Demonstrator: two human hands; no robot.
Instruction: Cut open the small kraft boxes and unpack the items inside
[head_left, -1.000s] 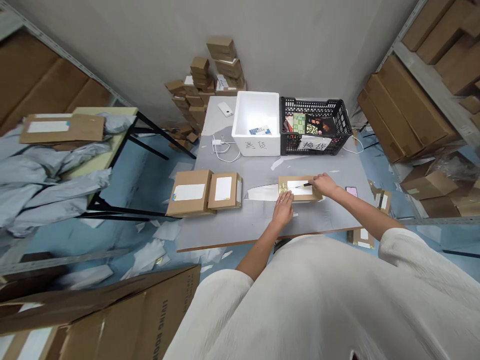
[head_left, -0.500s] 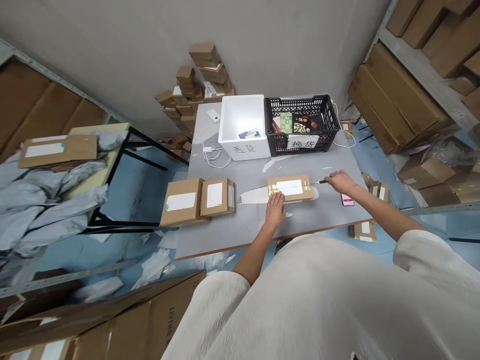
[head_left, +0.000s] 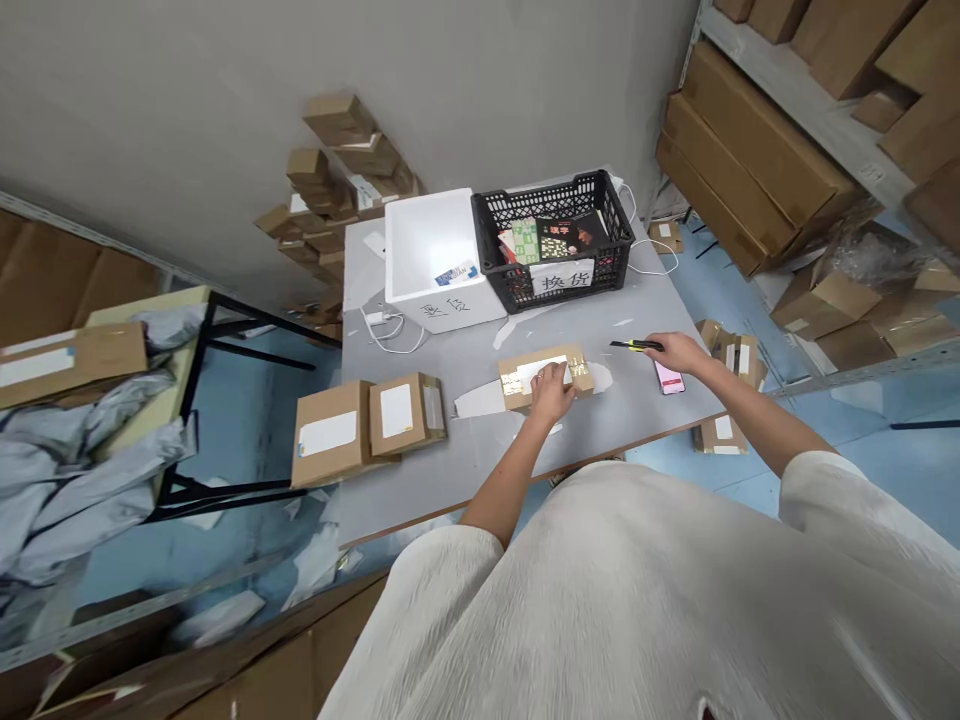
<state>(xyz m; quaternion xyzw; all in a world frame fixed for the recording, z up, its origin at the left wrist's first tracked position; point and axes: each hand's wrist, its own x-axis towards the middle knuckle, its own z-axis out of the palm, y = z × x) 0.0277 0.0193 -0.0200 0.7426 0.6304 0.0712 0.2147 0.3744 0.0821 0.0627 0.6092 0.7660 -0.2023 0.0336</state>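
A small taped cardboard box [head_left: 512, 386] with a white label lies on the grey table in front of me. My left hand [head_left: 552, 394] rests on its top and near edge, fingers apart over the label. To the right of the box, my right hand [head_left: 673, 352] is closed around a black-and-yellow utility knife [head_left: 637, 345]. The knife's tip points left towards the box and is apart from it. Just below my right hand, a phone [head_left: 669, 379] with a lit pink screen lies on the table.
Two labelled cardboard boxes [head_left: 327, 434] stand at the table's left. Along the back are a white foam bin [head_left: 439, 312] and a black plastic crate [head_left: 517, 290] holding books. A white cable [head_left: 405, 350] lies beside the bin. Shelving with cartons [head_left: 757, 165] stands at the right.
The knife has come away from the box's right end and is held apart from it. My left hand has shifted right along the box top. The camera view has turned.
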